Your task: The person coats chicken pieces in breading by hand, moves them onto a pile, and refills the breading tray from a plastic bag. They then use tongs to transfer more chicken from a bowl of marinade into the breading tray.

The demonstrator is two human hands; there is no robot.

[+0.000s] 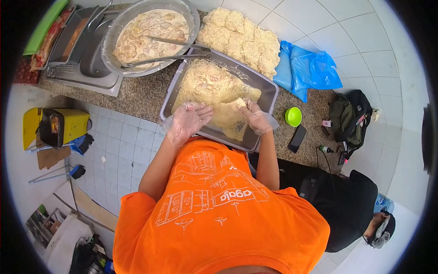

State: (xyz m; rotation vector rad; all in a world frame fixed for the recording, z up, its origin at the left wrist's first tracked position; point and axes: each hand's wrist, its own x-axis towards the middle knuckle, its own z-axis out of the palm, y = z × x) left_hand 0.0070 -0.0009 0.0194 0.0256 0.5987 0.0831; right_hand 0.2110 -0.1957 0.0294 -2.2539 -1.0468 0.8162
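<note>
A grey plastic tub (275, 93) on the counter holds pale breadcrumbs (205, 84) with coated pieces in them. My left hand (189, 119), in a clear plastic glove, is over the tub's near left part, fingers stretched out and nothing in it. My right hand (256, 116), also gloved, pinches a small crumb-coated piece (239, 104) above the crumbs on the right. Behind the tub lies a large pile of breaded pieces (242, 36). Metal tongs (171, 57) rest across the rims of the tub and a big bowl (153, 39) of pieces in creamy batter.
Right of the tub are blue plastic bags (312, 68), a green cup (293, 117), a phone (297, 139) and a dark bag (349, 116). A person in black (333, 201) is at the right. A sink (93, 59) and yellow bin (75, 128) are at left.
</note>
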